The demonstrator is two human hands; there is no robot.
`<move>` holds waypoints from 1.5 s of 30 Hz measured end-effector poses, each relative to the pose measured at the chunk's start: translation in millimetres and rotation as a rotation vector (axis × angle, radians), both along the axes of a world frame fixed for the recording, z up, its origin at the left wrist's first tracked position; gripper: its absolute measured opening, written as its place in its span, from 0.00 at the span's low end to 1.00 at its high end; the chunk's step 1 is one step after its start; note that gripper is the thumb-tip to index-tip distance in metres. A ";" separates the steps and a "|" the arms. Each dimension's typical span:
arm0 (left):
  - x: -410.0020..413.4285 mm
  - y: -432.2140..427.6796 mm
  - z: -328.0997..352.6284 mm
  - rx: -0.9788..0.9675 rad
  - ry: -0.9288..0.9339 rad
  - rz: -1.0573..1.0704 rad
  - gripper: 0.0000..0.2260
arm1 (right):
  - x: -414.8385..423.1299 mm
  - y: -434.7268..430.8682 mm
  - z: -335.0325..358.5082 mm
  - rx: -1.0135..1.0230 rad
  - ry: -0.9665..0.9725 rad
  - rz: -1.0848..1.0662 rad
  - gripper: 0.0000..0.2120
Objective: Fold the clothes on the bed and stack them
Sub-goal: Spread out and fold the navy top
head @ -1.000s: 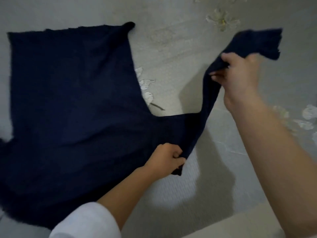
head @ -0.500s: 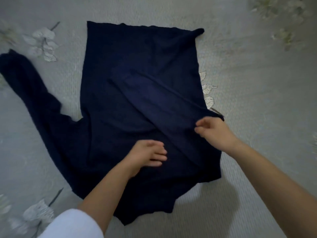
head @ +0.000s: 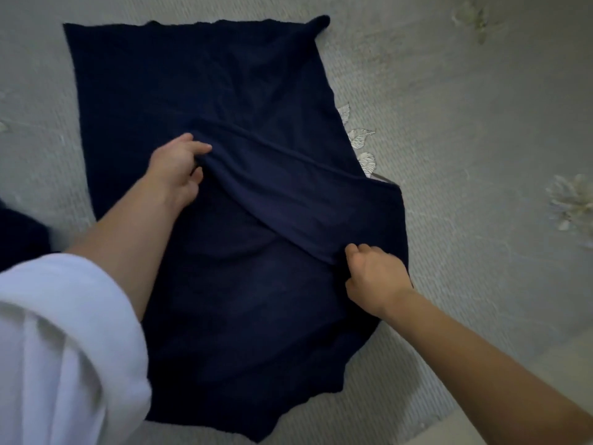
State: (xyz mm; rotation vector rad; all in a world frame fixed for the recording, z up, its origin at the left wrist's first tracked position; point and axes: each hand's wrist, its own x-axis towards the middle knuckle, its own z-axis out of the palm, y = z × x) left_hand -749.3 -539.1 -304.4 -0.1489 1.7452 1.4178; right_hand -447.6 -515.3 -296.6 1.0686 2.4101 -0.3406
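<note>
A dark navy garment lies spread flat on the grey bedspread, its hem at the far side. One sleeve is folded diagonally across the body of the garment. My left hand grips the far left end of that folded sleeve, fingers curled around the cloth. My right hand pinches the sleeve's lower edge near the garment's right side. The other sleeve is mostly hidden at the left edge behind my white-sleeved arm.
The bedspread carries pale embroidered flowers at the right and leaves beside the garment. A lighter strip, the bed's edge, shows at the bottom right. My white sleeve fills the lower left.
The right sleeve, held up a second ago, now lies folded across the body. My left hand moved up and left to its cuff end; my right hand slid down along its edge.
</note>
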 end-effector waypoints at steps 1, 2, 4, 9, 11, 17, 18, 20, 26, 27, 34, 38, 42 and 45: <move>-0.8 -0.6 0.0 -0.007 0.061 -0.026 0.24 | -0.4 0.2 1.8 -0.004 -0.005 -0.032 0.06; -2.6 -2.8 0.5 -0.012 0.177 -0.049 0.24 | -0.8 1.2 4.6 -0.014 0.014 -0.074 0.07; -11.8 -9.9 5.9 0.013 0.431 -0.046 0.24 | -2.9 2.7 9.9 -0.062 0.105 -0.147 0.10; -49.2 -39.2 -3.4 -0.054 0.522 -0.090 0.28 | -22.6 -10.4 13.6 -0.290 0.198 -0.083 0.08; -49.2 -55.6 -14.5 -0.180 0.475 -0.223 0.30 | -30.7 -14.4 7.4 -0.341 0.107 -0.051 0.13; -33.8 -102.7 -20.4 -0.326 0.672 -0.329 0.22 | -61.5 -17.6 5.1 -0.211 0.236 -0.052 0.11; -34.9 -113.7 -17.0 -0.346 0.702 -0.302 0.20 | -70.2 -20.1 6.5 -0.214 0.263 -0.036 0.11; -42.5 -141.8 -9.3 -0.395 0.744 -0.205 0.18 | -89.9 -29.4 7.5 -0.226 0.279 0.013 0.14; -83.0 -236.6 -2.1 -0.742 0.715 0.204 0.18 | -156.7 -81.3 -5.4 -0.131 0.348 0.236 0.30; -86.1 -249.2 -4.2 -0.766 0.634 0.265 0.19 | -164.5 -88.7 -10.4 -0.148 0.318 0.225 0.32; -79.0 -274.1 -17.5 -0.460 0.438 0.350 0.34 | -161.6 -112.2 -50.5 -0.063 0.103 0.277 0.30; -76.7 -262.8 -15.6 -0.258 0.170 0.371 0.20 | -163.9 -109.5 -49.9 -0.075 0.071 0.284 0.30; -80.4 -271.1 0.0 -0.163 0.189 0.653 0.05 | -168.0 -109.6 -45.0 -0.106 0.026 0.277 0.30; -83.2 -274.3 15.6 -0.376 0.652 0.580 0.16 | -170.8 -106.2 -39.6 -0.152 0.007 0.269 0.32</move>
